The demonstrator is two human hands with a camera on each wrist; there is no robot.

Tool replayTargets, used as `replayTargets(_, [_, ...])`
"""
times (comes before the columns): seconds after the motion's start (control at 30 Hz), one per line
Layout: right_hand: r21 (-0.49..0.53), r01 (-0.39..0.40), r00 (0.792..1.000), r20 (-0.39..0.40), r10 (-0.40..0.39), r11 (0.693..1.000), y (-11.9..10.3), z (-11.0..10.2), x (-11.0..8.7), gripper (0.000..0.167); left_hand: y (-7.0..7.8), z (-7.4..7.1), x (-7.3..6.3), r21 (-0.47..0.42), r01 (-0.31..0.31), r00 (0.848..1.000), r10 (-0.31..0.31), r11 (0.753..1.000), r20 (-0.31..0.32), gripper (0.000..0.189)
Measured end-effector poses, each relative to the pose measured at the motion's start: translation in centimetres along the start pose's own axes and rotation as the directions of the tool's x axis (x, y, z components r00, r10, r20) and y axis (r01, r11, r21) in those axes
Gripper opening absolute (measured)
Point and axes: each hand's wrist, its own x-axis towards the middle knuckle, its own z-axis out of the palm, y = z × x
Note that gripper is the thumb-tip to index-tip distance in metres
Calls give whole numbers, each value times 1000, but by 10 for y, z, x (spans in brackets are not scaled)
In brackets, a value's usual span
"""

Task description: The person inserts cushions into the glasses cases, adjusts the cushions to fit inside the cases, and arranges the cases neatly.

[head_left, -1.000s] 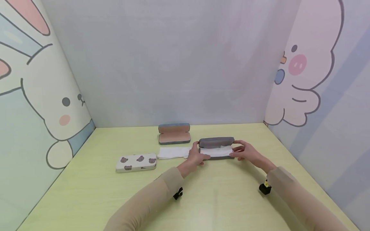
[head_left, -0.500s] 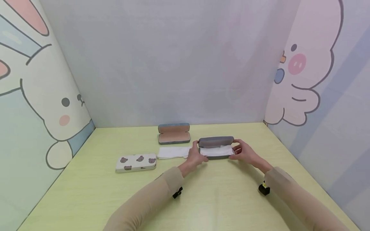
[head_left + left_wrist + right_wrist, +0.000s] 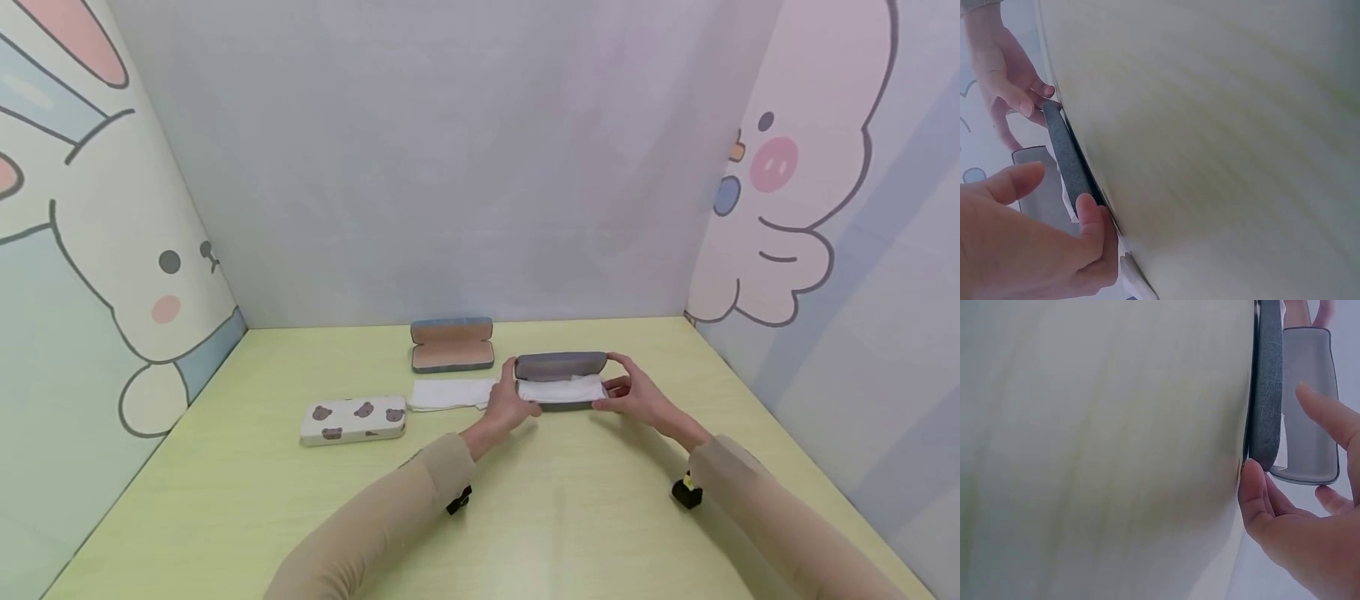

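Note:
A dark grey glasses case stands open on the table, its lid raised at the back. Folded in its lower half lies a white cloth. My left hand grips the case's left end, thumb at the front corner and a finger up by the lid. At the opposite end my right hand holds it the same way. The left wrist view shows fingertips on the fabric-covered base. In the right wrist view, fingertips press the base's near corner, and the lid's pale lining faces out.
Left of my left hand lies another white folded cloth. Behind it a blue glasses case with a tan lining stands open. A white case with bear prints lies closed at the left. Printed walls bound the table.
The grey case's lid has tipped further back, showing more lining. My thumbs have shifted from near the cloth down to the case's front corners.

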Motion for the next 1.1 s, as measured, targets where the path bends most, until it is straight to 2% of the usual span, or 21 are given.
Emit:
replayTargets(0.37, [12,30,999,10,-30,999,3,-2,0,98,3,-2,-2,-13,11,1000,-11,1000,21,100])
replayTargets(0.57, [-10,50,999,-15,-50,999,7,1,3,93,1,-2,-1,16,-3,1000,3,1000,1,100])
replayTargets(0.63, [-25,52,998,-32,-53,998,8,2,3,91,0,-2,-1,32,-20,1000,20,999,-5,98])
replayTargets(0.73, [-47,50,997,-53,-52,998,6,4,2,88,-2,-2,0,114,-72,997,75,991,-23,94])
replayTargets(0.83, [-68,38,998,-57,-42,997,3,5,1,88,-2,-2,-1,209,-123,990,134,970,-41,89])
replayTargets(0.9, [-72,30,998,-60,-34,997,2,6,0,88,-3,-3,0,243,-142,986,157,960,-46,87])
replayTargets(1.1, [-84,36,997,-66,-41,996,-1,6,0,88,-4,-3,6,275,-133,988,149,952,-41,87])
